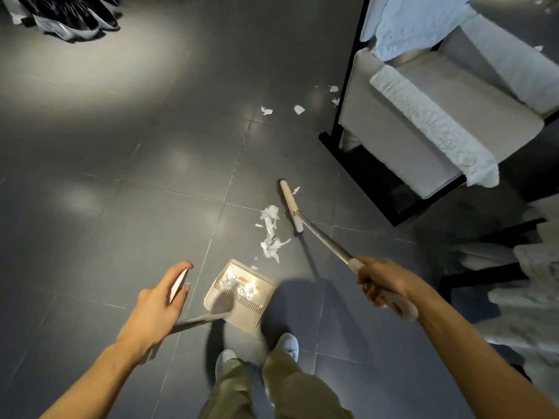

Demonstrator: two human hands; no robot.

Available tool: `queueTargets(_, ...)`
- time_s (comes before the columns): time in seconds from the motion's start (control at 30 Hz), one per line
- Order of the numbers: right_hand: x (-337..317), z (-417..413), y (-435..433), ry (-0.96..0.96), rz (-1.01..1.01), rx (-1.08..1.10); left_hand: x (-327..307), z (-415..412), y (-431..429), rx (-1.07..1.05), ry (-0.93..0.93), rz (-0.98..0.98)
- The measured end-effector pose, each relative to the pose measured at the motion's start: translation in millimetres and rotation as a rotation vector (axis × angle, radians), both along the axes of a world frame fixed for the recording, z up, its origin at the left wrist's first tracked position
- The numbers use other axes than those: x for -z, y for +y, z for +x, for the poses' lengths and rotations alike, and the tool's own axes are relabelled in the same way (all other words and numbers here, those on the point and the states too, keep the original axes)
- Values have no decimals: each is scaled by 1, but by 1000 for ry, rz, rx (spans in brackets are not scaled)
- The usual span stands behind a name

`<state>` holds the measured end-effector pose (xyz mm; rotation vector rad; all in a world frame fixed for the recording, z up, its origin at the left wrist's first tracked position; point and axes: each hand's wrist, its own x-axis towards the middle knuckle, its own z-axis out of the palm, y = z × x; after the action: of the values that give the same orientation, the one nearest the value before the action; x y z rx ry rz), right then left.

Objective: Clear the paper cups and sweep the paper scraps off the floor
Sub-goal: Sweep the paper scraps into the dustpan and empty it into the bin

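My right hand (382, 281) grips the handle of a beige broom whose head (291, 205) rests on the dark tiled floor. A pile of white paper scraps (270, 234) lies just left of the broom head. My left hand (160, 300) holds the handle of a beige dustpan (239, 294), which stands on the floor in front of my feet with some scraps inside. More loose scraps (266, 110) lie farther off, and a few (334, 89) sit beside the armchair's frame. No paper cups are visible.
A grey armchair (423, 116) with white lace covers and a black frame stands at the right. Pale cushions (520, 285) lie at the far right. Dark clothing (69, 16) hangs at the top left. My feet (257, 352) are behind the dustpan.
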<state>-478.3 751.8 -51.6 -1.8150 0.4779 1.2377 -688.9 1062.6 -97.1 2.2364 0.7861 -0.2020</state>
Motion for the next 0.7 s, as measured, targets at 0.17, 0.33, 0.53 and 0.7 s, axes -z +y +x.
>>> queueTargets(0.17, 24, 45, 33, -196, -127, -212, -3, -4, 10, -6, 12, -22)
queueTargets(0.33, 66, 103, 73, -215, -169, -268, 1, 0, 14, -10, 17, -15)
queueTargets(0.53, 83, 102, 88, -156, -261, -567, 9, 13, 11, -51, -8, 6)
queueTargets(0.7, 64, 57, 79, -63, -321, -669, 9, 34, 14, -41, -55, 16)
